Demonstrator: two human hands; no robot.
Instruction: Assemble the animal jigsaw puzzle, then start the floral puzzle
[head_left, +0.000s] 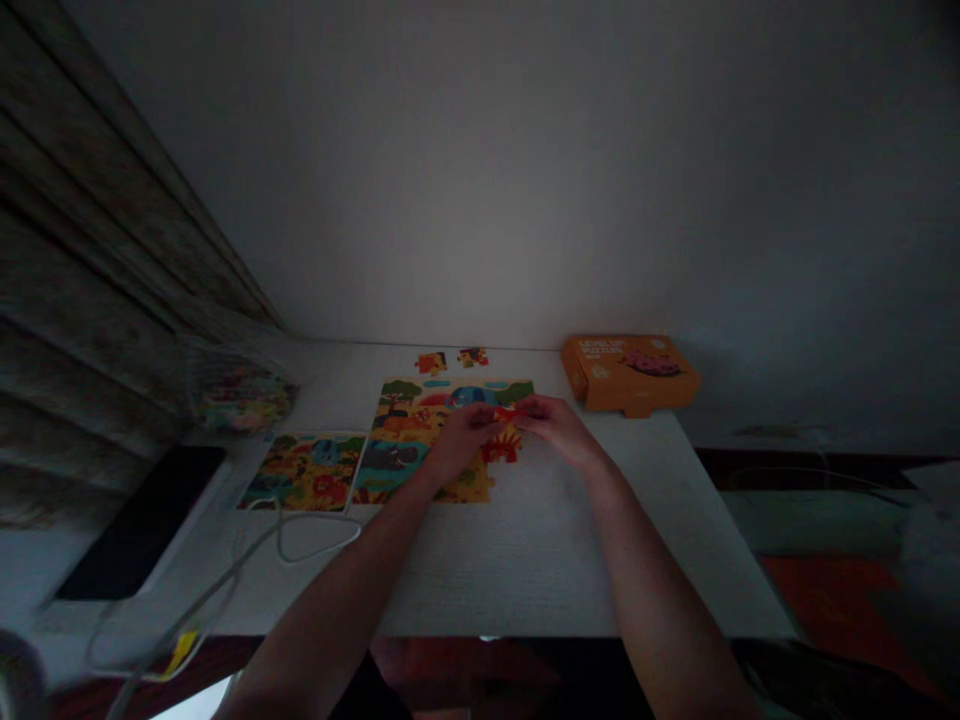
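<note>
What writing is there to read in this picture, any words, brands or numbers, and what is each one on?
"LEVEL UP!": on the orange puzzle box, top line.
"PUZZLES": on the same box, just beneath.
Too small or blurred: the faint line under "PUZZLES", the round mark near the box's far edge and its other small marks.
No readable text: the partly assembled puzzle and the picture sheet.

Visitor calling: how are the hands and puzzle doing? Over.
Left hand and right hand at a red piece, exact grip unclear. Puzzle partly assembled, lower right unfilled. White cable lies left of it.
</note>
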